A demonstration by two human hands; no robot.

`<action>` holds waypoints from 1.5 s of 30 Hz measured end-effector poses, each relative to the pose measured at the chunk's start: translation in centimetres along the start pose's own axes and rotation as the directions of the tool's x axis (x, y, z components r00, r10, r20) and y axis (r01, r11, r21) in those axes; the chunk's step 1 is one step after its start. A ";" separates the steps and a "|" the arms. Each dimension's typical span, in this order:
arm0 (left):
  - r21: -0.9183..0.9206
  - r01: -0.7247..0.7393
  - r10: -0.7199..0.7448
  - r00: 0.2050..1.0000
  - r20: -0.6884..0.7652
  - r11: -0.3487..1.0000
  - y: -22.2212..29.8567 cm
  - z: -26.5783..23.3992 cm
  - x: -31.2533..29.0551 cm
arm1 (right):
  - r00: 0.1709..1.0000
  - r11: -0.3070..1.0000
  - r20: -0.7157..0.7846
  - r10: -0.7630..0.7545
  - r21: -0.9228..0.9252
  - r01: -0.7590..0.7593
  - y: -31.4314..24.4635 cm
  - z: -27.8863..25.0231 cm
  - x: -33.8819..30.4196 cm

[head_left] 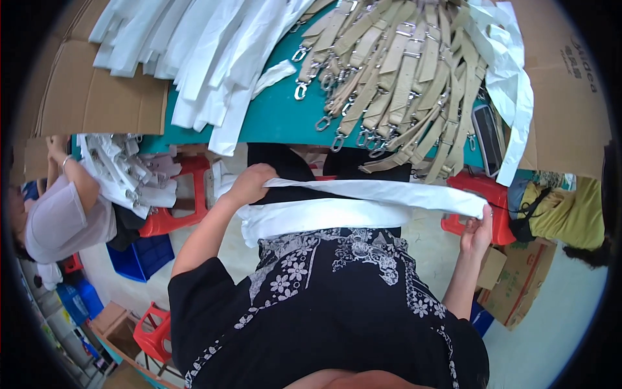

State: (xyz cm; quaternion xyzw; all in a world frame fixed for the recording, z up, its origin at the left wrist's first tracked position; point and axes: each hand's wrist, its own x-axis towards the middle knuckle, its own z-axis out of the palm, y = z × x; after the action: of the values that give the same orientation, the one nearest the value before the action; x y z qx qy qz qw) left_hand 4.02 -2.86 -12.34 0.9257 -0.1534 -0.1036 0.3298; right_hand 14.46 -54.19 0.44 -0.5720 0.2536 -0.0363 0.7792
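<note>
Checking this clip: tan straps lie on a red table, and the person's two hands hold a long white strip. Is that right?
Not quite: the head view shows the tan straps lying on a green table, not a red one. The left hand and right hand do hold the long white strip.

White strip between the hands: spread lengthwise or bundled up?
Spread lengthwise: the white strip runs as one long band from the left hand to the right hand.

The strip point(389, 190) is white, straps point(409, 61) beige, shirt point(337, 311) floral black-and-white
</note>
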 end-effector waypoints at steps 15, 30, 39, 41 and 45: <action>0.386 0.429 -0.576 0.588 0.568 0.817 4.8 -1.8 -4.3 | 0.910 0.575 -0.303 0.282 -0.707 -0.413 18.9 -11.0 9.8; 0.664 0.357 0.017 0.874 -0.486 0.657 6.6 -14.1 11.4 | -0.053 0.512 0.559 0.828 -0.713 0.480 -4.8 13.1 1.9; 0.621 0.394 -0.089 0.882 -0.462 0.678 6.4 -15.0 11.9 | 0.450 0.242 0.846 -0.286 -0.390 0.888 -8.9 32.6 15.3; 0.546 0.408 -0.130 0.870 -0.476 0.732 8.4 -15.8 12.1 | 0.357 0.095 0.818 -0.452 -0.354 0.930 -8.9 38.4 17.8; 0.311 0.401 -0.162 0.798 -0.580 0.862 10.9 -16.3 12.4 | 0.214 -0.105 0.865 -0.454 -0.291 0.951 -8.3 49.1 21.2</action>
State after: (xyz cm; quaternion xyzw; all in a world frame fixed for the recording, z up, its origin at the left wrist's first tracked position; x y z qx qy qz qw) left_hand 18.05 -5.79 5.93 0.9780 0.0690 0.1451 0.1330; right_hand 56.26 -21.55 11.13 -0.8782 -0.3557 -0.1965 0.2524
